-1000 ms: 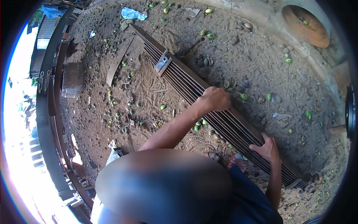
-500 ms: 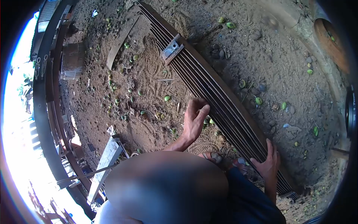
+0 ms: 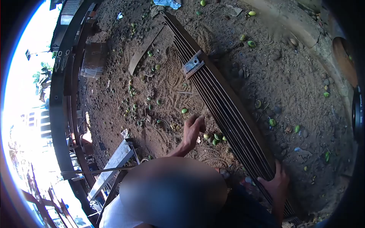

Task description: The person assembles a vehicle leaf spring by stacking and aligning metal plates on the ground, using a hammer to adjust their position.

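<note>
A long, rusty leaf spring, a stack of several thin steel leaves, lies diagonally across the dirt ground. Around its upper part sits a metal clamp plate with a hole in it. My right hand grips the leaf spring near its lower end, fingers over the far edge and thumb across the leaves. Left of the spring, apart from it, my left hand hangs above the ground with fingers curled in. What those fingers hold, if anything, is hidden. Small green fruits lie between that hand and the spring.
At the left lie long dark steel beams, a box and a pale metal channel. A flat metal strip rests on the dirt. A concrete edge curves along the upper right. Stones and green fruits are scattered about.
My left hand has moved left, away from the leaf spring's edge, its fingers more curled. My right hand stays on the spring. The view has shifted, moving the scene right and down.
</note>
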Available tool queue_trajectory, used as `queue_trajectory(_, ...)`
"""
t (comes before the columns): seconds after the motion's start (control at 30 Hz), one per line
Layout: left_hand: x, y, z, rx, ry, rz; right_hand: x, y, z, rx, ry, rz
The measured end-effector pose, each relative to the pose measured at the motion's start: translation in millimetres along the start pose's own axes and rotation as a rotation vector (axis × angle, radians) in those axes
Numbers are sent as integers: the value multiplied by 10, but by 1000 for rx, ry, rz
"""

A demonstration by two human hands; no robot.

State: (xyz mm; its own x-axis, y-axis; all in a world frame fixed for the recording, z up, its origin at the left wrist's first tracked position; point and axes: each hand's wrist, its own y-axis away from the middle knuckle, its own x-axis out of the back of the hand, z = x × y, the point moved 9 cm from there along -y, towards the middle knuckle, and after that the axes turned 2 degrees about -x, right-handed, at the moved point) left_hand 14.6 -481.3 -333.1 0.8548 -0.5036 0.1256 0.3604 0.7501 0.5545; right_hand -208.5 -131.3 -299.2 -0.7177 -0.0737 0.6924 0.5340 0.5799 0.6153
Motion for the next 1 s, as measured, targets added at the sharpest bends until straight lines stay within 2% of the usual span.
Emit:
queue_trajectory(0.07,248,-211,155,-58,-38,44,-10,1,29,-39,26,-31)
queue_trajectory(0.23,970,-1048,1722,-471,-144,220,-29,-33,79,-29,-17,-62)
queue_trajectory(0.3,1019,-1506,2297,-492,-199,269,-39,-42,89,-37,-24,-77)
queue_trajectory(0.37,967,-2218,2655,-542,-225,145,-98,-60,145,-107,-1,-154)
queue_trajectory(0.43,981,-3038,2775,-377,-335,198,-131,-34,182,-107,-33,-147)
queue_trajectory(0.5,910,-3723,2729,-220,-352,162,-112,-65,197,-110,-64,-139)
queue_trajectory(0.53,885,-3958,2685,-218,-354,157,-142,-69,210,-142,-63,-200)
queue_trajectory(0.6,880,-4261,2570,-221,-415,283,-191,-74,245,-187,-65,-267)
queue_trajectory(0.63,849,-4291,2518,-209,-422,269,-199,-69,255,-178,16,-245)
queue_trajectory(0.67,822,-4297,2481,-191,-291,168,-221,-55,277,-173,95,-227)
queue_trajectory(0.7,764,-4333,2453,-168,-163,66,-290,-33,348,-196,84,-241)
queue_trajectory(0.73,762,-4403,2450,-149,-177,50,-328,-37,386,-154,80,-204)
queue_trajectory(0.8,711,-4552,2368,-5,2,-49,-397,-49,466,-117,66,-178)
queue_trajectory(0.83,650,-4545,2346,9,-12,-51,-411,-49,483,-100,72,-161)
queue_trajectory(0.9,710,-4400,2416,-62,10,108,-537,-26,613,-79,70,-165)
queue_trajectory(0.97,661,-4381,2409,-38,-12,153,-569,-7,607,54,98,-41)
queue_trajectory(1.0,696,-4341,2408,-24,-20,195,-587,28,624,50,89,-72)
